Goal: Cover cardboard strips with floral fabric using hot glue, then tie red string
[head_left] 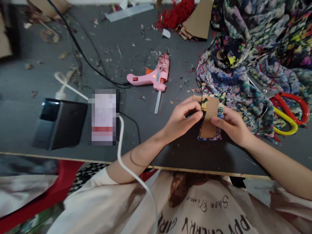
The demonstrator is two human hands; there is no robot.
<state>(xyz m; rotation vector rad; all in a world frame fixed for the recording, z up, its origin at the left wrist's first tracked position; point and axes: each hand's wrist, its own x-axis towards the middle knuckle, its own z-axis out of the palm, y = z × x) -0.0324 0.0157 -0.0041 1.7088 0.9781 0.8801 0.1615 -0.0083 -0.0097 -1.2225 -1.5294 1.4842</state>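
A small rectangle of cardboard [211,113] is held above the table's front part, with floral fabric [210,139] folded over its edges as a border. My left hand [186,113] pinches its left edge near the top, thumb and forefinger pressed on the fabric. On the other side, my right hand [231,123] grips the right edge, the thumb lying on the bare cardboard and the fingers behind it, hidden. Just beyond sits a pink glue gun [158,73] with a glue stick out of its back. Right of my right hand lie scissors [286,100] with red and yellow handles.
Crumpled floral cloth [243,48] covers the table's right side, partly over the scissors' blades. Behind are red yarn [176,14] and cardboard pieces [198,21]. At left stand a black power bank [65,123] and a phone [104,117]; a white cable [120,143] crosses my left arm.
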